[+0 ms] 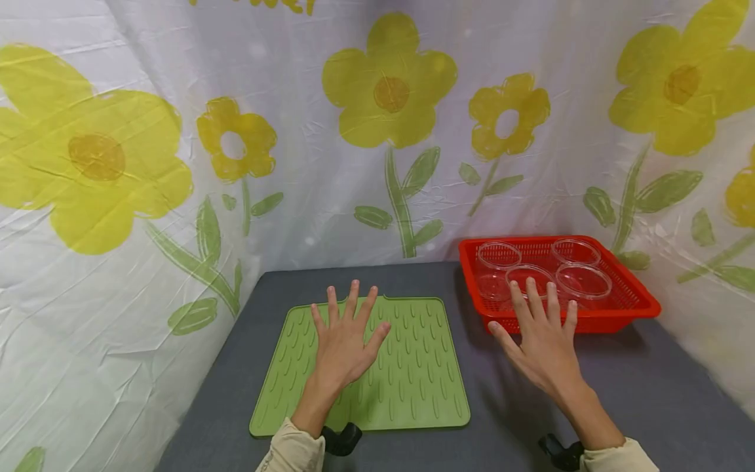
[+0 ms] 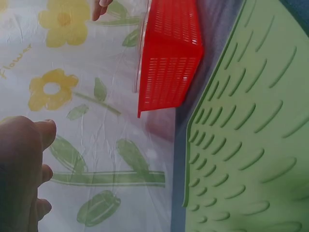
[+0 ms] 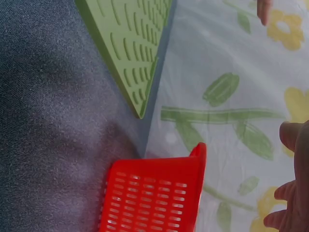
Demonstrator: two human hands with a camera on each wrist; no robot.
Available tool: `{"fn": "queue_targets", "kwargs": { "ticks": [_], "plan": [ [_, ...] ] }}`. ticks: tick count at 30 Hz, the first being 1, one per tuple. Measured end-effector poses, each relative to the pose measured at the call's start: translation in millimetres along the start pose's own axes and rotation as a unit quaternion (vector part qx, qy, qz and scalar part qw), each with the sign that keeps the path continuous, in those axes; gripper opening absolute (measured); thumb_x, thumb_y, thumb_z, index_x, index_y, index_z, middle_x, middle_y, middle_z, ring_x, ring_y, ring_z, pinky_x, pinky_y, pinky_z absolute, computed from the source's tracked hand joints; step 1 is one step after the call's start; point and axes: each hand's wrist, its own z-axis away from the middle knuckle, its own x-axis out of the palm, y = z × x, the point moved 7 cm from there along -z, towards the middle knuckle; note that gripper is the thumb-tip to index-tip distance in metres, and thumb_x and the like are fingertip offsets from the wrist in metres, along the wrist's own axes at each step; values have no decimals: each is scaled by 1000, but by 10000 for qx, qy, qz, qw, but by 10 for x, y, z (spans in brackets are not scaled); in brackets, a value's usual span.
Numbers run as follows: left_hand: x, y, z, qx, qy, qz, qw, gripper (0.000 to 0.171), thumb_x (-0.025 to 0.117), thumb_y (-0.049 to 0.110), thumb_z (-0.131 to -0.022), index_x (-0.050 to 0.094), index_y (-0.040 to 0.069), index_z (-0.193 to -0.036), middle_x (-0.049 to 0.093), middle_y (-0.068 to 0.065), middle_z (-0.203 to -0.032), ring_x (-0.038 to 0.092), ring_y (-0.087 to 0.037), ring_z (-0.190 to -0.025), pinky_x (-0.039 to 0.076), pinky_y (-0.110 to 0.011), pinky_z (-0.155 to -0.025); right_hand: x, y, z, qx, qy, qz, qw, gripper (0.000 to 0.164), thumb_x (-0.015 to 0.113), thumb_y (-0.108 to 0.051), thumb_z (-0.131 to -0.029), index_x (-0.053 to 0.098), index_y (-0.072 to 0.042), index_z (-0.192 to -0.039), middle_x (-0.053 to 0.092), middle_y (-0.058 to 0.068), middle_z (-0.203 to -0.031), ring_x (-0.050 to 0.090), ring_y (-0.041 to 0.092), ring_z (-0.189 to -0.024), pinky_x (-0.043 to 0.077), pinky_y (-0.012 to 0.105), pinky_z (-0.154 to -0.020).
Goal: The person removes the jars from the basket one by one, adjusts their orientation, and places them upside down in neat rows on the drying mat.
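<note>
Fingers spread, my left hand [image 1: 345,347] is held up over the green ridged mat [image 1: 413,367], holding nothing. My right hand [image 1: 545,347] is spread the same way, in front of the red basket [image 1: 619,314], its fingertips overlapping the basket's near rim in the head view. Several clear round dishes [image 1: 584,282] lie inside the basket. In the left wrist view the left hand [image 2: 19,169] shows at the left edge, with the basket [image 2: 169,77] beyond the mat. The right hand [image 3: 297,179] appears at the right edge of its wrist view.
A dark grey table [image 1: 236,393] carries the mat at left and the basket at back right. Behind and beside it hangs a white curtain [image 1: 307,164] printed with yellow flowers. Black straps with camera mounts [image 1: 342,439] sit at both wrists.
</note>
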Motion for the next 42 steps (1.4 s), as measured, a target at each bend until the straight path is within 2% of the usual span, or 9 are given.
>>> {"fn": "queue_targets", "kwargs": {
  "ticks": [6, 11, 22, 27, 36, 42],
  "plan": [
    [30, 43, -16, 0, -86, 12, 10000, 68, 48, 57, -102, 31, 29, -161, 21, -11, -171, 3, -53, -155, 4, -81, -115, -8, 37, 15, 26, 5, 13, 10000, 88, 64, -49, -93, 23, -14, -163, 23, 27, -165, 8, 54, -152, -2, 78, -117],
    [77, 64, -18, 6, -134, -68, 9999, 67, 46, 57, -103, 31, 29, -162, 21, -10, -171, 6, -55, -154, 6, -81, -115, -7, 91, 29, 98, -15, 26, 9999, 89, 64, -49, -93, 22, -14, -163, 22, 28, -165, 6, 54, -152, -5, 78, -117],
    [132, 113, -56, 50, -183, 169, 9997, 67, 46, 58, -103, 28, 31, -162, 18, -8, -172, 1, -50, -156, 2, -80, -116, -37, 227, 38, 262, 43, 40, 9996, 88, 63, -50, -95, 24, -9, -162, 24, 31, -163, 9, 55, -151, -3, 79, -116],
    [149, 134, -90, 118, -128, 190, 9997, 67, 46, 58, -103, 28, 32, -162, 18, -7, -172, 5, -52, -155, 8, -80, -116, -44, 307, 16, 331, 121, -6, 9994, 87, 63, -48, -95, 24, -7, -161, 26, 32, -161, 12, 56, -149, 0, 79, -116],
    [138, 211, -124, 251, 45, 340, 9991, 64, 49, 54, -103, 34, 31, -160, 29, -8, -168, 22, -53, -152, 29, -75, -112, -103, 460, -47, 321, 881, -175, 9954, 77, 72, -34, -88, 44, 5, -148, 45, 34, -147, 36, 57, -135, 18, 76, -115],
    [213, 293, -101, 299, -77, 495, 9983, 62, 49, 53, -103, 35, 31, -160, 33, -9, -166, 28, -52, -150, 32, -75, -110, -124, 604, -33, 376, 1287, -213, 9907, 73, 77, -29, -82, 52, 8, -140, 53, 36, -139, 44, 56, -128, 27, 75, -112]
  ]
}}
